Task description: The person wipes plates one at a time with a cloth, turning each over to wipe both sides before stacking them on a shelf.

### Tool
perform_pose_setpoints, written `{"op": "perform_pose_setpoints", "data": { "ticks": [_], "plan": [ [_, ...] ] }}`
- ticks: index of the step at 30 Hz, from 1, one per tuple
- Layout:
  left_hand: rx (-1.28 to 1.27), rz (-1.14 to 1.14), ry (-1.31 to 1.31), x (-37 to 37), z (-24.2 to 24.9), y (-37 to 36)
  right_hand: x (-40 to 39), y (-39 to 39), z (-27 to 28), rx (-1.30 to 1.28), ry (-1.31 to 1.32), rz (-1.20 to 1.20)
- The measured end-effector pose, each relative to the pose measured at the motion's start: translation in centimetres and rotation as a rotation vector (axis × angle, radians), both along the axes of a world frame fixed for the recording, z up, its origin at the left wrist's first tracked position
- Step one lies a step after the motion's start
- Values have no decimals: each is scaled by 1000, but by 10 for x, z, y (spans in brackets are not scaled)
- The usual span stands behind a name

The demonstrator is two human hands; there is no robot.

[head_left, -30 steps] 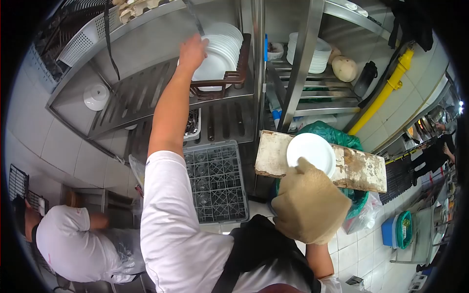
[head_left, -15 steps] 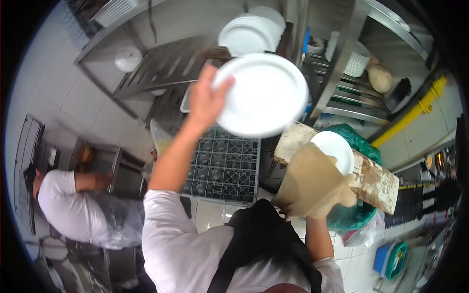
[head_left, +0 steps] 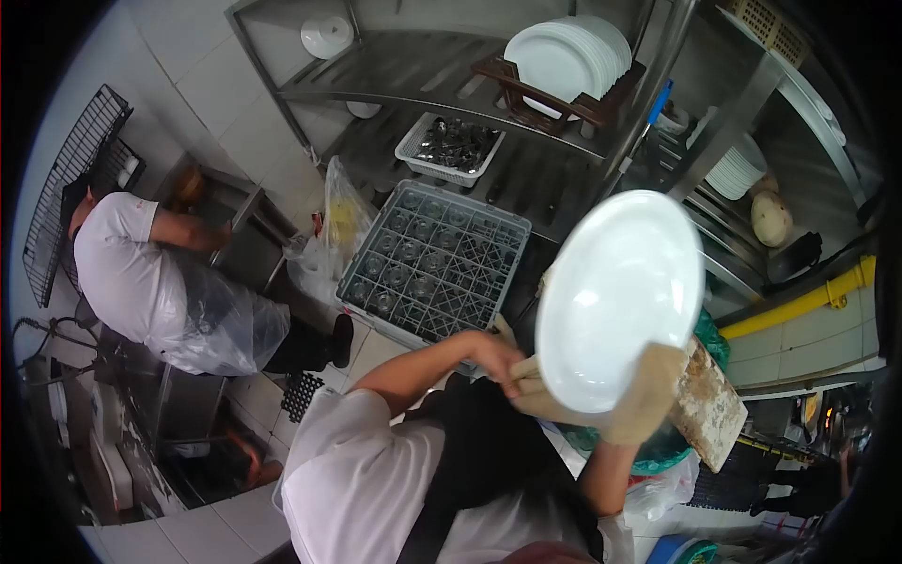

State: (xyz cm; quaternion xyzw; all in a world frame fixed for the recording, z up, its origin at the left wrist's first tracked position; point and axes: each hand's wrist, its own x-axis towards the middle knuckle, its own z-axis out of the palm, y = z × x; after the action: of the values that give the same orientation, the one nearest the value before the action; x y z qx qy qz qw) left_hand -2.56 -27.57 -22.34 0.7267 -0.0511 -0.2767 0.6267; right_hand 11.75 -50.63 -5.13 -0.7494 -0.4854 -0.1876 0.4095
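A white oval plate (head_left: pixel 620 296) is held up, tilted, in front of my body on the right. My right hand (head_left: pixel 648 395), covered by a beige cloth, is closed on its lower edge. My left hand (head_left: pixel 498 362) pinches the loose end of the beige cloth (head_left: pixel 550 402) at the plate's lower left. Behind the plate, a worn board (head_left: pixel 711 404) is partly hidden; whether anything lies on its covered part cannot be seen.
A grey rack of glasses (head_left: pixel 432 258) stands ahead. White plates (head_left: pixel 554 66) stand in a brown holder on the shelf, above a white basket of cutlery (head_left: pixel 449 148). A co-worker (head_left: pixel 141 273) stands at the left. A yellow pipe (head_left: pixel 799 305) runs at the right.
The view has turned. My left hand has come down from the raised plate to the cloth. My right hand, lower before with the cloth near the board, now holds a plate up.
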Motion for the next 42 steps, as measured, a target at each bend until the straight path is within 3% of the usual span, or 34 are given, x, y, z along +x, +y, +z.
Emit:
{"op": "perform_pose_setpoints", "data": {
  "ticks": [1, 3, 5, 7, 9, 10, 11, 12, 13, 14, 15, 16, 17, 18, 19, 22, 24, 27, 29, 30, 32, 33, 34, 35, 36, 37, 39, 40, 42],
  "plan": [
    [198, -158, 44, -9, 13, -1, 11, -12, -6, 120, 36, -71],
    [282, -136, 108, -45, -57, 30, 37, -48, -21, 71, 145, -208],
    [433, -4, 264, -75, -28, 64, 73, -88, -76, 9, 6, -362],
    [877, 376, 313, -100, 2, 89, 81, -108, -100, -151, -123, -495],
    [964, 793, -44, -113, -20, 132, 82, -114, -131, -315, -198, -648],
    [1140, 1047, -269, -103, 5, 129, 82, -113, -148, -399, -221, -729],
    [1301, 1295, -510, -86, 47, 115, 84, -102, -163, -514, -34, -869],
    [1211, 1383, -656, -64, 85, 101, 89, -78, -172, -626, 160, -1007],
    [1106, 1461, -800, -38, 113, 88, 75, -67, -145, -653, 113, -847],
    [1058, 1392, -892, -9, 128, 83, 61, -56, -118, -675, 75, -684],
    [998, 1316, -980, 21, 133, 75, 28, -51, -63, -589, -193, -227],
    [966, 1154, -982, 49, 123, 61, 25, -36, -66, -265, -58, -16],
    [1127, 886, -981, 69, 125, 35, 24, -22, -75, 66, 68, 181],
    [1240, 609, -999, 90, 128, 10, 18, -6, -80, 21, 46, 86],
    [1521, 203, -1004, 94, 148, -24, 13, 1, -82, -23, 21, -6],
    [975, -79, -959, 75, 149, -57, 25, -23, -77, -178, 26, -34],
    [1121, -90, -332, 104, 204, -49, 27, -32, -76, -272, 49, -32],
    [1027, 295, -737, 115, 170, -46, 16, -38, -69, -196, 58, -23],
    [960, 277, -1026, 133, 137, -76, 27, -32, -84, -11, 59, -49],
    [1089, 63, -1081, 113, 161, -101, 24, -34, -71, 124, 282, -104],
    [1055, -27, -1040, 92, 161, -92, 25, -46, -58, -138, 86, -281],
    [1038, -81, -1008, 80, 161, -81, 19, -42, -40, -503, 127, -450],
    [1043, 40, -950, 85, 150, -62, 14, -38, -21, -992, 76, -571],
    [1210, 116, -991, 94, 163, -48, 8, -34, -2, -1424, 5, -556],
    [1165, 210, -1121, 107, 183, -45, 7, -40, 13, -1417, 39, -326],
    [1121, 312, -1256, 122, 208, -44, 11, -49, -20, -1188, 31, -298],
    [1127, -227, -948, 158, 245, -70, 20, -68, -84, -756, -25, -175],
    [1099, -476, -775, 169, 254, -75, 19, -62, -65, -780, -156, -257],
    [841, -446, -868, 190, 237, -54, 22, -46, -18, -811, -416, -437]
  ]
}}
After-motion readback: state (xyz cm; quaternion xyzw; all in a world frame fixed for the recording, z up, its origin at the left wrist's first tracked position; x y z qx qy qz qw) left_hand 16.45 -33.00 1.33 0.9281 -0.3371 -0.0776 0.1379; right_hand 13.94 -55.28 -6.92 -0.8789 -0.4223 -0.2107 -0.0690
